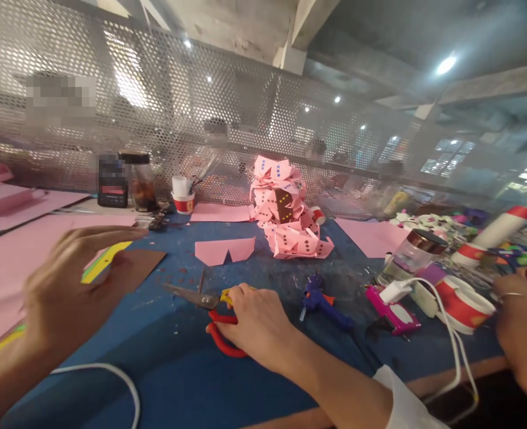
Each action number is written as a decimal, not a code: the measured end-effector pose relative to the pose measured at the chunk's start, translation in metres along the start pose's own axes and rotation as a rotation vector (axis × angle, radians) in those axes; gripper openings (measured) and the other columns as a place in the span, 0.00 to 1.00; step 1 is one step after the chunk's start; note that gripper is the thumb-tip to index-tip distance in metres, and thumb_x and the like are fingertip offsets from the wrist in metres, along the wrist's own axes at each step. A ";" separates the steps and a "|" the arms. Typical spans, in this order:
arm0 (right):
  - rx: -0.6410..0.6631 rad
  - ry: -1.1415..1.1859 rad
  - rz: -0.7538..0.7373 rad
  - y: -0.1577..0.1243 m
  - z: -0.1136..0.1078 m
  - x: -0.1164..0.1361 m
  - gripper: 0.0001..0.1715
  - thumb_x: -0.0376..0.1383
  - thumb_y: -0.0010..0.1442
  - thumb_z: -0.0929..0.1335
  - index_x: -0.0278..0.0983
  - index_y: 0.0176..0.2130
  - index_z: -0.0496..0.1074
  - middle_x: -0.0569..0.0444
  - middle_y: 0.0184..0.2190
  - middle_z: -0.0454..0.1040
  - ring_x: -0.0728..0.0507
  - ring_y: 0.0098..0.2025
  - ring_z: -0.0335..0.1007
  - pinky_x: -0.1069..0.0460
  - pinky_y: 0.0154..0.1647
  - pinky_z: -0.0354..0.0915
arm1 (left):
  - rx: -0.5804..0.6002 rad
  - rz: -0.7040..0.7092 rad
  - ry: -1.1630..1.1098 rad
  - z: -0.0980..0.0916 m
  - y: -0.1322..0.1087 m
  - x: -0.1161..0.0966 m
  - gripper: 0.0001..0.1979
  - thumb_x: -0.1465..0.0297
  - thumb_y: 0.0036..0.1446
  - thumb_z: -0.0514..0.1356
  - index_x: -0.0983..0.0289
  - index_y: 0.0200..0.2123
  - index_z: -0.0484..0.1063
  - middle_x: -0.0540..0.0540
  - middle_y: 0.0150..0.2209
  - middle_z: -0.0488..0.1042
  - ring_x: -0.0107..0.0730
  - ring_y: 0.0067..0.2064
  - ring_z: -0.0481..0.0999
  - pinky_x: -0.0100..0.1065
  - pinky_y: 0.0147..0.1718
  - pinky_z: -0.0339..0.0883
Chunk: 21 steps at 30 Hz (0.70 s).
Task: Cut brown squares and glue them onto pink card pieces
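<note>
My right hand point(256, 325) rests on the blue table point(178, 369), fingers curled over the red and yellow handles of a pair of scissors point(200, 298). The blades point left and lie flat on the table. My left hand point(62, 292) hovers at the left, blurred, fingers stretched out and holding nothing. Below it lie pink paper sheets point(13, 262), a yellow strip point(105, 262) and a brown card point(138, 265).
A pile of pink dotted paper pieces point(285, 211) stands mid-table with a cut pink sheet point(225, 249) before it. A blue glue gun point(323, 301), a pink tool point(392, 313), tape rolls point(466, 304) and a jar point(417, 247) lie right. Another person's hand point(524, 333) is at the right edge. A perforated metal screen point(200, 119) backs the table.
</note>
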State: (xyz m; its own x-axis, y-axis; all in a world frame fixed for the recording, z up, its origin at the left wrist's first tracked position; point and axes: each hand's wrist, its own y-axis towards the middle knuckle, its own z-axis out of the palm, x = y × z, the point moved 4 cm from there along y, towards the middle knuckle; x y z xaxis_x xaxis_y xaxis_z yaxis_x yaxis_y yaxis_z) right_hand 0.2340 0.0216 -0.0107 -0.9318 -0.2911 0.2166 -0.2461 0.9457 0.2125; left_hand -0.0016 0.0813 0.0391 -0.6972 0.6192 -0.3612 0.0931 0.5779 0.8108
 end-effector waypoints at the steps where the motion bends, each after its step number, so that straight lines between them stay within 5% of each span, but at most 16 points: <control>1: 0.003 -0.005 -0.002 0.000 0.000 0.000 0.28 0.57 0.60 0.68 0.37 0.45 0.73 0.49 0.39 0.78 0.38 0.39 0.78 0.46 0.39 0.71 | -0.021 0.005 0.009 0.002 0.001 -0.001 0.19 0.69 0.61 0.55 0.44 0.54 0.69 0.47 0.51 0.73 0.46 0.57 0.71 0.52 0.60 0.62; 12: 0.000 -0.047 -0.015 -0.004 -0.001 0.005 0.21 0.51 0.59 0.70 0.36 0.41 0.74 0.49 0.37 0.78 0.37 0.38 0.78 0.47 0.38 0.71 | 0.068 0.073 0.079 0.024 0.001 0.015 0.12 0.73 0.63 0.54 0.57 0.48 0.71 0.54 0.46 0.76 0.42 0.52 0.74 0.46 0.55 0.66; 21: 0.007 -0.059 -0.014 -0.003 0.000 0.007 0.21 0.49 0.58 0.71 0.35 0.41 0.74 0.47 0.37 0.78 0.38 0.37 0.78 0.47 0.37 0.71 | 0.085 0.119 0.095 0.027 0.000 0.014 0.12 0.73 0.63 0.54 0.56 0.47 0.70 0.53 0.46 0.76 0.41 0.51 0.74 0.45 0.55 0.66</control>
State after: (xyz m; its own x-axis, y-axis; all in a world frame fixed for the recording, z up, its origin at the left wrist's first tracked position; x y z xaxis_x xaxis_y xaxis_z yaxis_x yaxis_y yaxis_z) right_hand 0.2287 0.0166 -0.0103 -0.9424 -0.2952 0.1573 -0.2606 0.9427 0.2082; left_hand 0.0075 0.1042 0.0218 -0.7417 0.6348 -0.2166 0.2361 0.5493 0.8016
